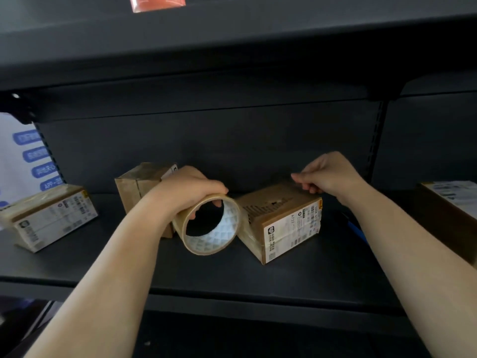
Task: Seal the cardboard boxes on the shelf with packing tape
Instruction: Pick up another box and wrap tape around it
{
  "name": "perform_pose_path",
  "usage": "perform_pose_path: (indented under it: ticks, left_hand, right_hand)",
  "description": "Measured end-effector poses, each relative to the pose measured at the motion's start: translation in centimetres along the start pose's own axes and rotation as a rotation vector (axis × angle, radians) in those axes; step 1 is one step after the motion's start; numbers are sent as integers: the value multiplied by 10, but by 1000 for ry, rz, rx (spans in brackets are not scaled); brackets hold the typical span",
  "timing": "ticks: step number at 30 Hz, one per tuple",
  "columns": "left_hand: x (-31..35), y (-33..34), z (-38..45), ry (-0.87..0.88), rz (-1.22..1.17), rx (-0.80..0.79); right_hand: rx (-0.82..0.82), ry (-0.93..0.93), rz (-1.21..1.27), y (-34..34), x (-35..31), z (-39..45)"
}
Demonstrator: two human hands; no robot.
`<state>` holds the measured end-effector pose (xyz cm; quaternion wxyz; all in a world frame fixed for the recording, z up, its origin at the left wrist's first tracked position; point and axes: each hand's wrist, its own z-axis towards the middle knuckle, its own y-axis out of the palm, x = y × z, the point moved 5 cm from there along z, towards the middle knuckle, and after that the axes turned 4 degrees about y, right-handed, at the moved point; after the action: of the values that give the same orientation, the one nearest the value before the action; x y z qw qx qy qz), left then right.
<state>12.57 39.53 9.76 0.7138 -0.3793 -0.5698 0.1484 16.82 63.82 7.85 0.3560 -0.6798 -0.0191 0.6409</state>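
My left hand (189, 189) grips a roll of clear packing tape (209, 226), fingers through its core, held just left of a small cardboard box (280, 220) with white labels on the dark shelf (232, 270). My right hand (327, 174) rests its pinched fingertips on the far top edge of that box. Whether a strip of tape runs between roll and hand I cannot tell. A second cardboard box (140, 184) stands behind my left wrist, partly hidden. A third, flatter box (49, 217) lies at the left.
A larger brown box (449, 210) with a label sits at the right edge of the shelf. Another shelf board (232, 60) hangs low overhead. A white sign with blue labels (23, 156) shows at the far left. A blue object (355, 227) lies beside my right forearm.
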Motion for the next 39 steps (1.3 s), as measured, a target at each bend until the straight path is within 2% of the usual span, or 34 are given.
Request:
perform_pose_path:
  ticks: [4,6,8,11,12,16,18,21,31,39]
  left_hand:
    - [0,-3,2,-18,148,-50]
    - [-5,-6,1,-22,137,-68]
    - [-10,-10,-1,0,-34,-107]
    - [-16,-15,-2,-14,-436,-163]
    - [-17,-15,-3,-25,-463,-171]
    - [-17,-11,-3,-54,-57,-90]
    - [-12,-8,-2,-8,34,-38]
    - [-3,1,2,61,136,-67]
    - [-5,15,19,52,190,-176]
    - [-17,21,30,27,195,-203]
  right_hand:
    - [60,8,58,-10,8,1]
    - [77,5,86,-13,10,-1]
    - [105,-2,112,-16,11,-1]
    - [118,-12,152,-23,9,-2]
    - [115,-24,171,-24,7,-2]
    - [128,-57,133,-20,5,2]
    - [111,-31,94,-16,10,4]
    - [96,-10,14,-14,16,7]
    - [104,-29,-136,-14,26,7]
    - [78,41,-131,-11,33,7]
